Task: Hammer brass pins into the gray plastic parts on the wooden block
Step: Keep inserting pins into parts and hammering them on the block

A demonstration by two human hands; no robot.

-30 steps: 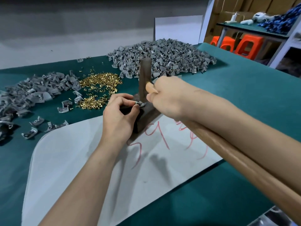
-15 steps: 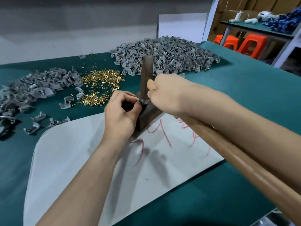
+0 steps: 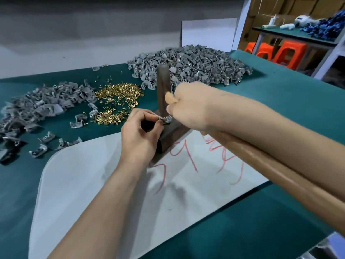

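Left hand [image 3: 139,131] pinches small gray plastic part [image 3: 166,119] on dark wooden block [image 3: 171,135]; right hand [image 3: 190,105] grips wooden-handled hammer [image 3: 163,81]. Risk: fingertips [image 3: 158,122] beside strike point; off-centre blow could hit them.

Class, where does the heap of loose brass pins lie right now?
In the head view, the brass pins lie left of centre on the green cloth, between the small gray pile and the large gray heap, just beyond the left hand.
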